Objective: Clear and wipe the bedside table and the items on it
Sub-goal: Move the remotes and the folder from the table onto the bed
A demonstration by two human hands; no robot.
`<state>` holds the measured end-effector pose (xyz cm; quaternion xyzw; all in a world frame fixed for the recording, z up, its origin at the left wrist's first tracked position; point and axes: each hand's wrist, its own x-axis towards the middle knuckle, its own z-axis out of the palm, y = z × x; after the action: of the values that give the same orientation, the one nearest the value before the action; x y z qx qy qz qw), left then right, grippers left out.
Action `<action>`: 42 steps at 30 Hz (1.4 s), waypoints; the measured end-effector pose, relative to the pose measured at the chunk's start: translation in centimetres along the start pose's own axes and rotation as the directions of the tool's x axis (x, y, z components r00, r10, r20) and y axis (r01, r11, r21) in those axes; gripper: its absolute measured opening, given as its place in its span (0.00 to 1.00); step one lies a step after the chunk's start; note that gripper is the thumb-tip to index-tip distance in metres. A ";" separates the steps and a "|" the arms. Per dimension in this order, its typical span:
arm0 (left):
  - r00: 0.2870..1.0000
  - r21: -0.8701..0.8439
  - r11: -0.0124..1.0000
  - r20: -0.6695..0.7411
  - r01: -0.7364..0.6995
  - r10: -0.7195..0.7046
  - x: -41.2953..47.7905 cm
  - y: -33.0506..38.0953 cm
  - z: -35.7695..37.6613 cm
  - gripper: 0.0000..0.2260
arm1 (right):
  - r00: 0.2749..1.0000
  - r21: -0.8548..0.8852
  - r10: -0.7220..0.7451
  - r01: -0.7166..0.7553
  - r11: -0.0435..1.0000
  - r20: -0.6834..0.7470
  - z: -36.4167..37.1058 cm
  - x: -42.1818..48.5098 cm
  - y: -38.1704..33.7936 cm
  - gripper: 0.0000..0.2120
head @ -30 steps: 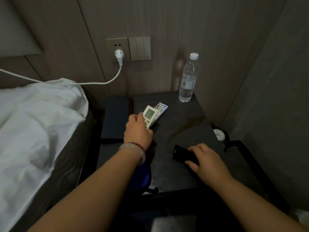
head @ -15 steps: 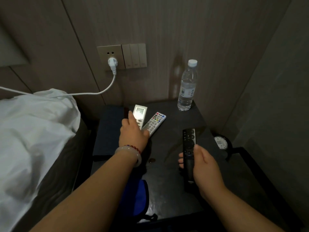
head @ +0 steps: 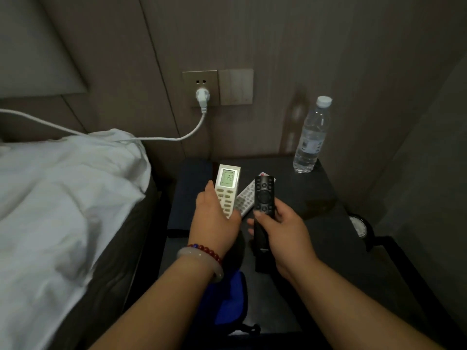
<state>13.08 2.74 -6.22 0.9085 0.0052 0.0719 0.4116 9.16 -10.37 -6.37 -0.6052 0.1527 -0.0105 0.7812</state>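
While both hands lift remotes, left hand (head: 214, 221) gripping white remote (head: 226, 189), right hand (head: 283, 238) seemingly black remote (head: 262, 195).

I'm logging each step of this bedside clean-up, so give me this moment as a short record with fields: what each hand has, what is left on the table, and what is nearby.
left hand: holds the white remote, screen lit, showing 22
right hand: holds the black remote
third remote: grey-white, lying on the table, partly hidden behind the two held ones
water bottle: upright, capped, at the table's back right corner
wall socket: white plug in, cable running left over the bedding
blue cloth: below the left wrist, at the table's near edge
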 end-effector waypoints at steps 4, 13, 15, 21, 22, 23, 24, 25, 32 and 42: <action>0.990 -0.026 0.999 -0.144 -0.018 0.014 -1.4 -1.3 -4.9 0.25 | 0.993 0.031 0.022 -0.026 0.999 0.118 4.5 -0.1 -0.1 0.22; 0.916 0.206 0.964 -0.395 0.167 -0.075 -4.5 -7.3 -18.1 0.23 | 0.936 -0.163 -0.027 0.090 0.983 0.352 18.2 -4.6 0.7 0.36; 0.896 0.195 0.957 -0.429 0.215 -0.114 -5.0 -8.3 -20.4 0.25 | 0.924 -0.191 -0.043 0.123 0.974 0.380 21.0 -5.6 0.5 0.35; 0.859 0.212 0.924 -0.477 0.318 -0.186 -6.1 -11.5 -24.0 0.28 | 0.916 -0.253 -0.042 0.154 0.955 0.399 26.8 -7.6 1.5 0.23; 0.853 0.220 0.918 -0.486 0.329 -0.189 -6.2 -12.1 -24.3 0.27 | 0.916 -0.250 -0.033 0.143 0.958 0.400 27.4 -7.8 1.8 0.21; 0.847 0.232 0.911 -0.496 0.341 -0.191 -6.2 -12.7 -24.6 0.26 | 0.915 -0.256 -0.020 0.134 0.957 0.404 28.0 -7.9 2.1 0.21; 0.842 0.245 0.902 -0.503 0.355 -0.195 -6.1 -13.3 -24.9 0.25 | 0.912 -0.265 -0.018 0.137 0.954 0.409 28.4 -7.9 2.2 0.22; 0.838 0.255 0.893 -0.507 0.370 -0.202 -6.1 -13.7 -25.1 0.25 | 0.909 -0.285 -0.016 0.147 0.947 0.417 28.8 -8.0 2.3 0.24; 0.797 0.295 0.817 -0.528 0.495 -0.293 -4.0 -16.1 -27.0 0.17 | 0.875 -0.438 -0.005 0.247 0.864 0.484 31.5 -7.2 2.5 0.29; 0.779 0.431 0.672 -0.502 0.602 -0.376 -1.4 -18.4 -27.9 0.17 | 0.853 -0.599 0.035 0.335 0.727 0.520 36.6 -6.4 2.4 0.23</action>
<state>8.89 35.72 -2.02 0.9207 0.3522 0.1222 0.1156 11.88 26.01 0.89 -0.8368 -0.1119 0.1358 0.5185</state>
